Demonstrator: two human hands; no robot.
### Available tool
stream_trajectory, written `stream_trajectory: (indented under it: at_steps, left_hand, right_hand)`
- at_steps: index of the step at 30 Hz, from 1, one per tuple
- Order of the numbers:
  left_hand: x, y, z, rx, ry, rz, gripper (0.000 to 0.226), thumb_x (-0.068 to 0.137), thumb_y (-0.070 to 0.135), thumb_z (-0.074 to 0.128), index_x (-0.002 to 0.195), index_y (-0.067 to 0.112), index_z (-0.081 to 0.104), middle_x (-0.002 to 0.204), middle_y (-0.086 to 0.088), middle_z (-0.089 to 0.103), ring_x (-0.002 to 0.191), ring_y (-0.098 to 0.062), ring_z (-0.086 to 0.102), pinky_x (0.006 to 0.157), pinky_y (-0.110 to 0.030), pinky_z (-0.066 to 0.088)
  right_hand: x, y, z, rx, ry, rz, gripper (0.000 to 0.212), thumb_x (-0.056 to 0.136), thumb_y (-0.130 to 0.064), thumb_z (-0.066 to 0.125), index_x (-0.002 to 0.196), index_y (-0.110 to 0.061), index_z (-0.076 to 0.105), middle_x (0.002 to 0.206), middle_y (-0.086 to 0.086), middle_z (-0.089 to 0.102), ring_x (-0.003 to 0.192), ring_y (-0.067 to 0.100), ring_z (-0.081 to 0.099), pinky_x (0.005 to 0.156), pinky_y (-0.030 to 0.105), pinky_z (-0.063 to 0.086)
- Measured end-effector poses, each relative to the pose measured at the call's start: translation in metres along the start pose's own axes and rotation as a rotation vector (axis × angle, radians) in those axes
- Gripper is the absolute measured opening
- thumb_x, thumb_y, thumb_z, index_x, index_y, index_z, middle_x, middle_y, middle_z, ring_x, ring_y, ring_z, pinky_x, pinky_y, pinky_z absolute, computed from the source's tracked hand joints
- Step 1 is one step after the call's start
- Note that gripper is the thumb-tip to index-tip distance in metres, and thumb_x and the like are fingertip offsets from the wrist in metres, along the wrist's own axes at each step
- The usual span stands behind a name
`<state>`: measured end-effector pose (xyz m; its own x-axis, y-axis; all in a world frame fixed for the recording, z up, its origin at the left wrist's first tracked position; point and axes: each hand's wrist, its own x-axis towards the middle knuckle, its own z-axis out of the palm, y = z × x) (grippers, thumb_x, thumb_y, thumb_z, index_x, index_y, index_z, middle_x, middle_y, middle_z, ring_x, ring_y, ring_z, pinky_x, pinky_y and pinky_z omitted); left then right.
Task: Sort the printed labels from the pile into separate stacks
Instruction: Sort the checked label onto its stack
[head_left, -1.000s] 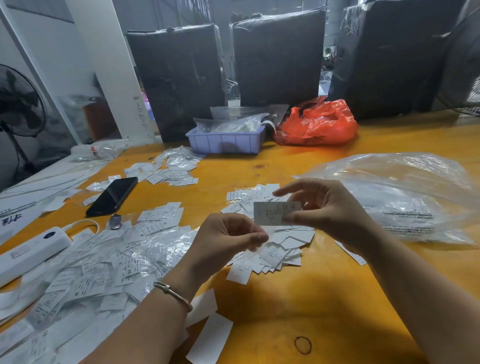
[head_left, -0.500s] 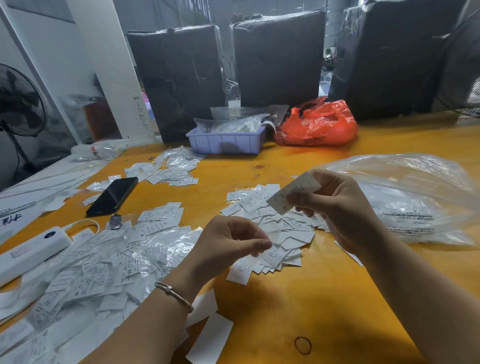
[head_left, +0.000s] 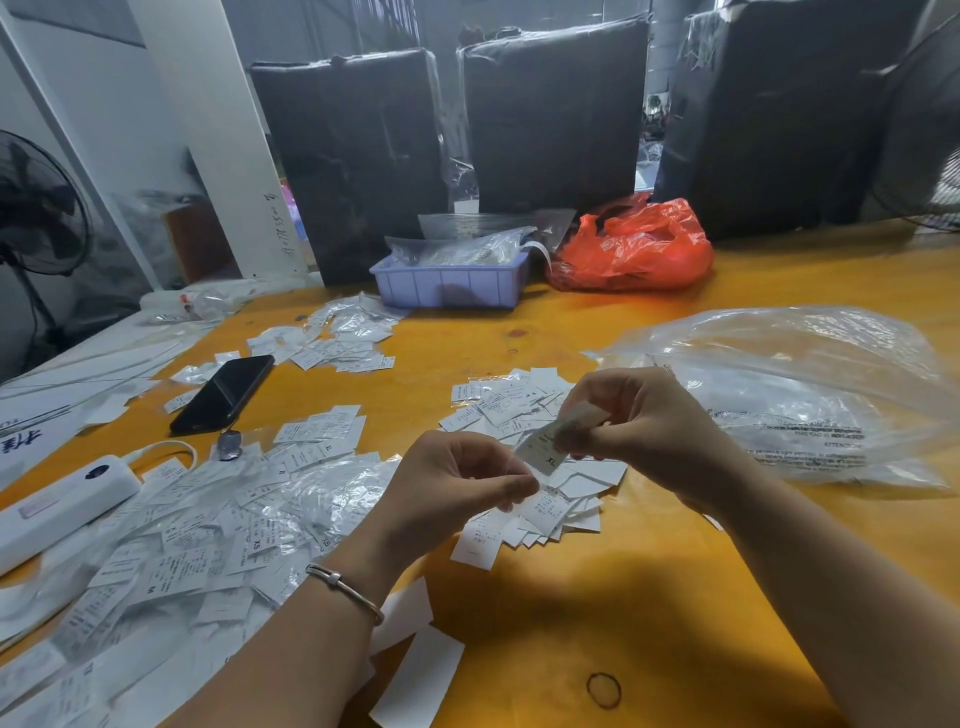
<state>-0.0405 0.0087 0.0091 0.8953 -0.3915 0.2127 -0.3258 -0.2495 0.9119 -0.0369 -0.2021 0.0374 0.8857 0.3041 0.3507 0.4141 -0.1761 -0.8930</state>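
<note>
Orange worktop (head_left: 597, 613): several stacks begun, big pile (head_left: 171, 545) at 8 o'clock left. Our right hand (head_left: 644, 431) fingers pinch XL label (head_left: 550, 447); left hand (head_left: 457, 493) fingers curled, prob. empty.

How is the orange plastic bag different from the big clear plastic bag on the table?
The crumpled orange plastic bag is opaque and bunched up; the big clear plastic bag is see-through and spread flatter. The orange one looks smaller and sits at the table's far side beside the lilac plastic tray; the clear one lies nearer, on the right, and carries black printed text. Both rest on the yellow wooden table.
</note>
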Motion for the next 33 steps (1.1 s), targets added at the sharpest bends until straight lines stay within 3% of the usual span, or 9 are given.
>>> stream_trajectory:
  at_steps: [3,7,12,17,22,28,30,32,33]
  left_hand:
    - [0.001,0.000,0.001,-0.006,-0.009,-0.003,0.004,0.078,0.015,0.078,0.075,0.013,0.076,0.065,0.001,0.069,0.061,-0.010,0.062,0.059,-0.018,0.049]
    - [0.001,-0.002,0.002,0.042,-0.023,0.004,0.007,0.078,0.020,0.077,0.075,0.015,0.075,0.065,0.002,0.069,0.061,-0.010,0.062,0.059,-0.019,0.049]
    - [0.002,-0.002,0.001,0.044,0.009,-0.002,0.028,0.076,0.031,0.074,0.089,0.007,0.077,0.072,-0.003,0.073,0.065,-0.011,0.066,0.060,-0.019,0.052]
    - [0.002,-0.002,0.001,0.031,0.036,-0.029,0.033,0.074,0.036,0.072,0.087,0.006,0.077,0.079,-0.004,0.076,0.071,-0.017,0.068,0.061,-0.024,0.049]
    - [0.003,-0.004,0.001,-0.017,0.055,-0.039,0.036,0.073,0.032,0.075,0.082,-0.002,0.073,0.080,-0.014,0.073,0.075,-0.018,0.068,0.066,-0.028,0.052]
    - [0.002,-0.001,0.000,-0.010,0.056,-0.028,0.019,0.074,0.034,0.071,0.079,0.016,0.076,0.079,-0.003,0.075,0.077,-0.007,0.069,0.067,-0.018,0.055]
    - [0.002,-0.002,-0.001,-0.025,0.077,-0.040,0.018,0.074,0.033,0.072,0.078,0.016,0.076,0.078,-0.003,0.074,0.075,-0.005,0.068,0.065,-0.017,0.054]
    - [0.003,-0.002,-0.003,-0.045,0.108,-0.052,0.011,0.080,0.022,0.073,0.083,0.012,0.076,0.078,0.000,0.075,0.072,-0.002,0.067,0.061,-0.015,0.051]
    - [0.004,-0.003,-0.006,-0.050,0.127,-0.052,0.007,0.083,0.016,0.072,0.088,0.011,0.075,0.080,0.000,0.075,0.073,-0.001,0.067,0.061,-0.014,0.050]
  right_hand:
    - [0.000,-0.001,0.003,-0.106,-0.062,-0.007,0.010,0.075,0.003,0.074,0.075,-0.007,0.074,0.071,0.012,0.070,0.067,0.018,0.061,0.064,0.034,0.050]
    - [-0.002,0.002,0.007,-0.213,-0.116,-0.011,0.011,0.075,-0.001,0.074,0.079,-0.011,0.076,0.073,0.012,0.069,0.070,0.027,0.062,0.062,0.031,0.047]
    - [0.000,0.002,0.000,-0.054,0.089,-0.065,0.012,0.077,0.000,0.074,0.086,-0.006,0.071,0.082,0.010,0.072,0.079,0.033,0.066,0.067,0.040,0.055]
    - [-0.001,0.001,0.006,-0.090,0.115,-0.122,0.011,0.076,0.006,0.073,0.082,-0.003,0.074,0.079,0.007,0.074,0.077,0.025,0.070,0.069,0.043,0.059]
    - [-0.001,0.006,0.013,-0.272,0.053,-0.116,0.014,0.078,0.000,0.074,0.084,-0.012,0.078,0.074,-0.009,0.072,0.066,0.005,0.062,0.056,0.016,0.046]
    - [-0.002,0.008,0.017,-0.244,-0.054,-0.081,0.009,0.082,-0.011,0.073,0.086,-0.016,0.079,0.085,-0.003,0.072,0.080,0.015,0.064,0.061,0.029,0.046]
    - [-0.002,0.008,0.014,-0.261,-0.077,-0.084,0.008,0.083,-0.016,0.073,0.088,-0.018,0.079,0.086,-0.004,0.071,0.080,0.012,0.063,0.059,0.022,0.044]
    - [0.001,0.012,0.007,-0.355,-0.022,-0.073,0.012,0.084,-0.022,0.072,0.094,-0.018,0.076,0.087,-0.006,0.072,0.075,0.006,0.063,0.060,0.016,0.045]
    - [0.002,0.017,0.001,-0.443,0.060,-0.046,0.014,0.085,-0.025,0.070,0.097,-0.018,0.075,0.088,-0.006,0.072,0.073,0.004,0.063,0.062,0.020,0.049]
